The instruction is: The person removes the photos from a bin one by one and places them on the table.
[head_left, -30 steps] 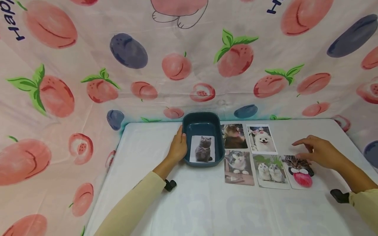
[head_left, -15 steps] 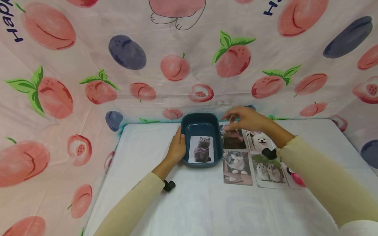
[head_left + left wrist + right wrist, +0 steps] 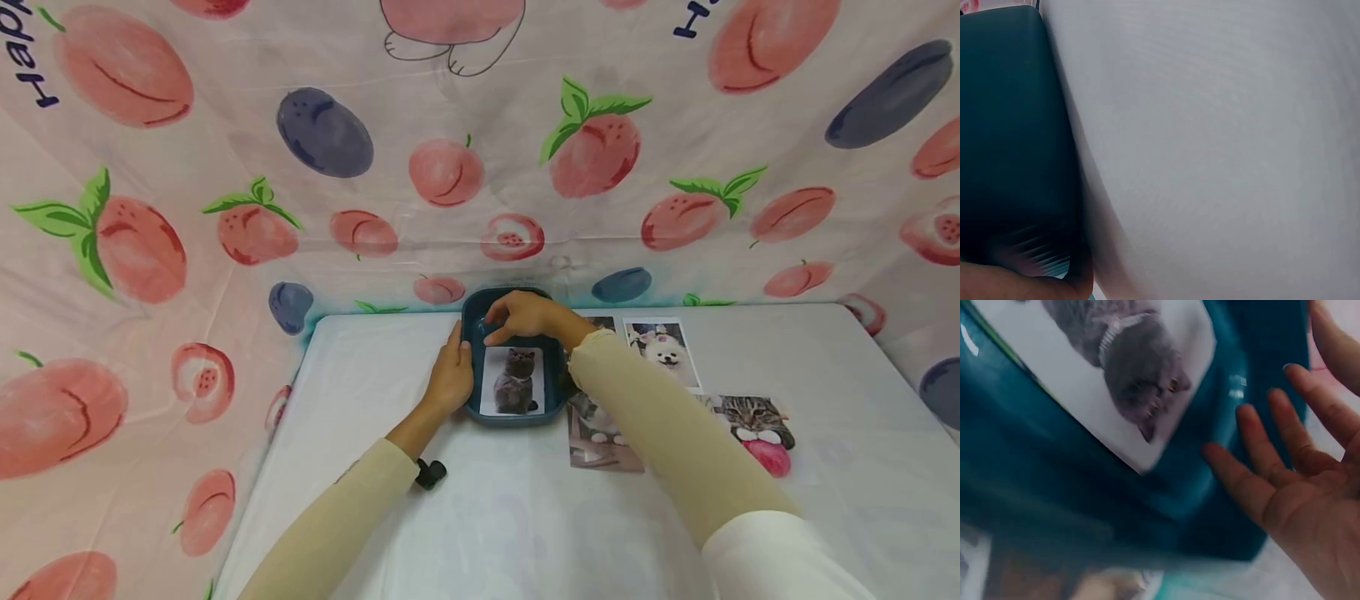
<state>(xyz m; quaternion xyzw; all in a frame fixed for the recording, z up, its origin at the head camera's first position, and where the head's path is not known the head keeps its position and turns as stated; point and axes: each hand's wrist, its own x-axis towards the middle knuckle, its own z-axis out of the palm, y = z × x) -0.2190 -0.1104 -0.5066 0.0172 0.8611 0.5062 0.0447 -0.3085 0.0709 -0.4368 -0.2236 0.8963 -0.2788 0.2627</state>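
Note:
A dark teal tray (image 3: 517, 421) stands at the back of the white table, with a photo card of a grey cat (image 3: 512, 383) lying in it. Along the tray's left wall, my left hand (image 3: 448, 375) holds the side, its thumb at the rim. My right hand (image 3: 521, 317) is over the tray's far half with nothing in it; the right wrist view shows its fingers (image 3: 1260, 444) spread near the tray wall. Right of the tray lie more photo cards: a grey-and-white cat (image 3: 600, 446), a white dog (image 3: 663, 354) and a tabby cat with a pink ball (image 3: 757, 433).
My right sleeve (image 3: 675, 442) crosses over the cards, hiding most of the hamster card and part of a dark brown one (image 3: 603, 322). A fruit-print cloth (image 3: 375, 267) hangs right behind the white table (image 3: 360, 358).
My right hand has moved left from beside the tabby card, across the other cards, to above the tray. The left hand and the tray have stayed in place.

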